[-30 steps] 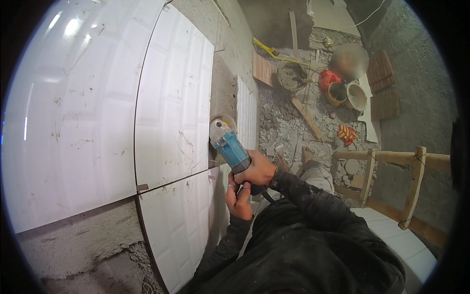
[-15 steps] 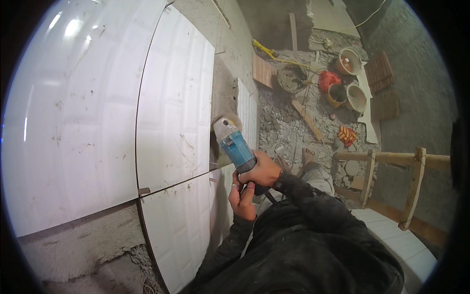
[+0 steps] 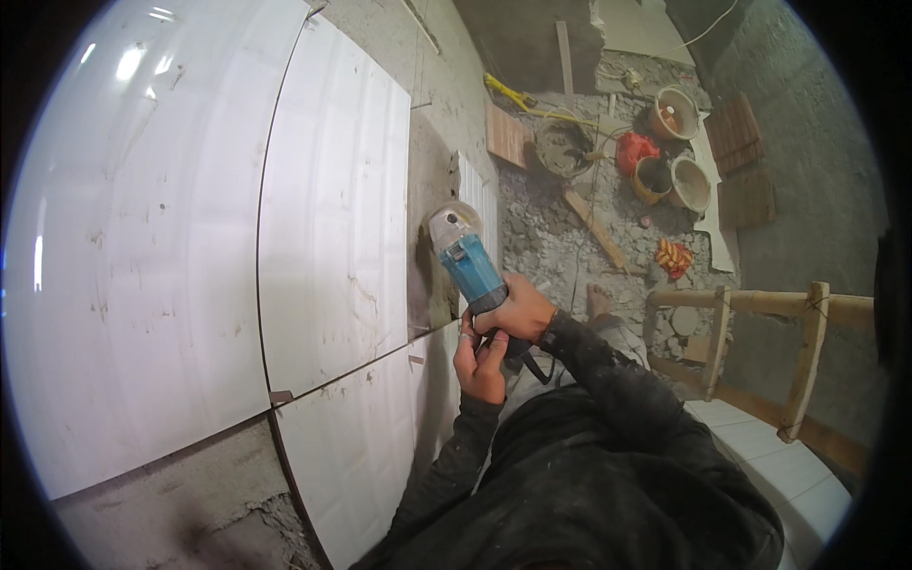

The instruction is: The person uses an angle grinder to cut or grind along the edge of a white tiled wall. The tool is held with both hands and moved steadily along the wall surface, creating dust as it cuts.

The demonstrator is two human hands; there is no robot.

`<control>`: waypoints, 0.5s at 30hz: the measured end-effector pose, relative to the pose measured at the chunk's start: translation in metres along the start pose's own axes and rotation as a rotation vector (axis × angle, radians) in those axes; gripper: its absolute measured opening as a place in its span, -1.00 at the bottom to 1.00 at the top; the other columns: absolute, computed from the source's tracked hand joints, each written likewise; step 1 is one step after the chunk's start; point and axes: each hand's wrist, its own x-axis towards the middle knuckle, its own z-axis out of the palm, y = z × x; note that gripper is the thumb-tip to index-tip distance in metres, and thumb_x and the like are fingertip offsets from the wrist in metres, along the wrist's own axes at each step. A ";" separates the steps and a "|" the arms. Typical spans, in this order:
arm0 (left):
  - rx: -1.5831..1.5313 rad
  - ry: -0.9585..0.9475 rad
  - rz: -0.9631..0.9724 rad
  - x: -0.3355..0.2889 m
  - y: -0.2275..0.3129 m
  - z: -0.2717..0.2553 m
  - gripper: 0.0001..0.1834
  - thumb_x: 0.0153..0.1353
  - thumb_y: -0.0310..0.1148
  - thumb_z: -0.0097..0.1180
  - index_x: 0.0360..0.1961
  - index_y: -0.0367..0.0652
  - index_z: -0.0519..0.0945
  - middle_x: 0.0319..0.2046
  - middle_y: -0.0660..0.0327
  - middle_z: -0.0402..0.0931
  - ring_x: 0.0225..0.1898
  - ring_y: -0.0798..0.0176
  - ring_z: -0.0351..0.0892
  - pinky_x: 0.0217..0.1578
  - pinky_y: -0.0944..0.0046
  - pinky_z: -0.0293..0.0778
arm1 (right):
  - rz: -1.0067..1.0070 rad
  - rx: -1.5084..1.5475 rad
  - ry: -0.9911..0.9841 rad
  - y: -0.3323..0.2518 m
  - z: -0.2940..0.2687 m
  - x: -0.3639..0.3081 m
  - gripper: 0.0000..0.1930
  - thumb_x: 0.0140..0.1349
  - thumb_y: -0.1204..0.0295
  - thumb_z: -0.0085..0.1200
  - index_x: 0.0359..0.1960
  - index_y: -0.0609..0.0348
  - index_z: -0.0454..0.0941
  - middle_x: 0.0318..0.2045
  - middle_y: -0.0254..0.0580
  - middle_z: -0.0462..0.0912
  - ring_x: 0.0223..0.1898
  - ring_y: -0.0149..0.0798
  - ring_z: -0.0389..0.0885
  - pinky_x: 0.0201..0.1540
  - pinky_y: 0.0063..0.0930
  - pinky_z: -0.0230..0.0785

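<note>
A blue angle grinder (image 3: pixel 472 274) with a grey metal head is held out in front of my body. Its pale disc (image 3: pixel 467 213) is beside the grey strip of bare wall (image 3: pixel 432 180), near the edge of some white ribbed tiles (image 3: pixel 472 180). My right hand (image 3: pixel 522 309) wraps round the black rear of the body. Just below it, my left hand (image 3: pixel 482 369) closes at the back end, thumb and fingers together; part of its grip is hidden. Large white wall tiles (image 3: pixel 332 214) stand to the left of the grinder, with dark joints and brown smears.
A wooden ladder (image 3: pixel 750 302) stands at the right. Rubble (image 3: pixel 546 228), a plank (image 3: pixel 597 231), several buckets (image 3: pixel 689 183) and a red plastic bag (image 3: pixel 636 150) lie beyond my bare foot (image 3: pixel 598 300). A yellow tool (image 3: pixel 513 92) rests farther back. A small wedge (image 3: pixel 280 397) sits at a tile joint.
Both hands and the grinder have shifted a little to the right, and the grinder's head now sits slightly higher in the view. The grip of both hands stays much the same.
</note>
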 end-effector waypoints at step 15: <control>0.040 0.010 0.040 0.020 -0.004 -0.010 -0.23 0.37 -0.50 0.30 0.53 -0.47 0.25 0.29 0.03 0.49 0.23 0.27 0.51 0.26 0.30 0.43 | 0.001 0.054 -0.049 -0.009 0.002 0.015 -0.64 -0.07 0.56 0.37 -0.17 0.37 0.63 -0.32 -0.15 0.79 -0.29 -0.27 0.79 -0.09 -0.36 0.64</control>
